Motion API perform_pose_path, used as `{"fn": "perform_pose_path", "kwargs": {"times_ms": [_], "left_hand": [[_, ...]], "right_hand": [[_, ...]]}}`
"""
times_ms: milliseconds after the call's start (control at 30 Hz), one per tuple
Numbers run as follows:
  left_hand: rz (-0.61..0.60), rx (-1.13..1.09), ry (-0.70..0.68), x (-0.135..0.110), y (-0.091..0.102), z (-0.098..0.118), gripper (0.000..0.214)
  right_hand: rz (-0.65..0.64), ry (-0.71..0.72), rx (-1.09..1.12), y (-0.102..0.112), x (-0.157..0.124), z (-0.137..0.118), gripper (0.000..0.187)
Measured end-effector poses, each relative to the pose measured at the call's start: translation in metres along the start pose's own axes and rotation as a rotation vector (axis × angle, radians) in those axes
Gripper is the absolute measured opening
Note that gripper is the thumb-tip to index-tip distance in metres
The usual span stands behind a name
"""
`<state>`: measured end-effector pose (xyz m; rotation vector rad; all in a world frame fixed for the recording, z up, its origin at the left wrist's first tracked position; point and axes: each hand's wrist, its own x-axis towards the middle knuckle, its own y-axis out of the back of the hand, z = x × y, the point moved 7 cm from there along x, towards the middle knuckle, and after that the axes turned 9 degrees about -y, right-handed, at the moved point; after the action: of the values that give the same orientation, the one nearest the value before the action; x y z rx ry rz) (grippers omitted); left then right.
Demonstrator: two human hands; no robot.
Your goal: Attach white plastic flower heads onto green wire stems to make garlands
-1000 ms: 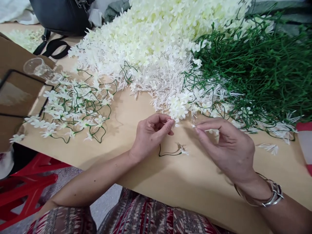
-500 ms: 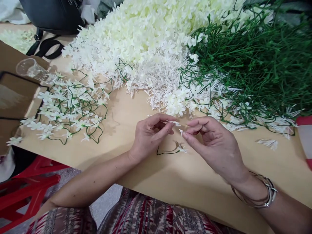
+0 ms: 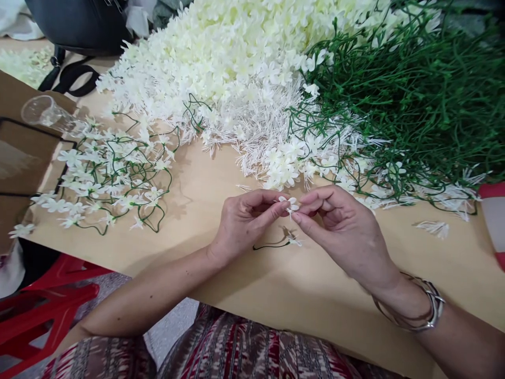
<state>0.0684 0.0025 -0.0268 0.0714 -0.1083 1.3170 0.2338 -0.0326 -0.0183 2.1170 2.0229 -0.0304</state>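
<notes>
My left hand (image 3: 242,221) pinches a small white artificial flower (image 3: 288,202) between thumb and forefinger. My right hand (image 3: 341,226) meets it fingertip to fingertip, pinching a tiny white stamen piece against the flower. Both hands hover just above the tan table (image 3: 307,295). Below them lies a short green stem (image 3: 272,245) with one white flower at its tip. Metal bangles (image 3: 424,310) circle my right wrist.
A big heap of loose cream flowers (image 3: 244,58) fills the back. Bare green stems (image 3: 414,100) pile at the right. Finished flowered stems (image 3: 110,179) lie at the left beside a clear cup (image 3: 41,110) and a cardboard box (image 3: 23,152). Red stool (image 3: 43,305) below left.
My right hand has moved left from beside the flower heap, carrying the small white piece, until its fingertips meet my left hand's flower. My left hand has stayed almost in place.
</notes>
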Motion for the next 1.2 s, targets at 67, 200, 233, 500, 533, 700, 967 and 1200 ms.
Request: {"fn": "perform_pose_path", "kwargs": {"times_ms": [67,200,233,500,533,700,967,1200], "left_hand": [[-0.034,0.034,0.0,-0.002,-0.002,0.001,0.027],[-0.086,0.122,-0.016,-0.005,-0.005,0.002,0.027],[-0.091,0.149,-0.027,-0.005,-0.005,0.002,0.027],[-0.13,0.351,-0.27,-0.003,-0.008,0.019,0.018],[-0.132,0.363,-0.288,-0.003,-0.009,0.021,0.017],[-0.119,0.299,-0.246,-0.004,-0.009,0.018,0.017],[-0.144,0.348,-0.313,-0.003,-0.011,0.018,0.014],[-0.173,0.532,-0.514,-0.004,-0.013,0.031,0.011]], "right_hand": [[0.017,-0.002,0.017,0.001,0.002,0.0,0.019],[0.047,-0.013,0.045,0.006,0.006,0.0,0.023],[0.045,-0.018,0.051,0.007,0.007,0.001,0.024],[-0.009,-0.058,0.052,0.004,0.008,0.003,0.025],[-0.007,-0.054,0.047,0.004,0.008,0.002,0.026],[0.035,-0.042,0.046,0.008,0.006,0.0,0.023],[0.017,-0.05,0.082,0.004,0.005,0.002,0.025],[-0.01,-0.037,0.026,0.005,0.005,-0.002,0.02]]}}
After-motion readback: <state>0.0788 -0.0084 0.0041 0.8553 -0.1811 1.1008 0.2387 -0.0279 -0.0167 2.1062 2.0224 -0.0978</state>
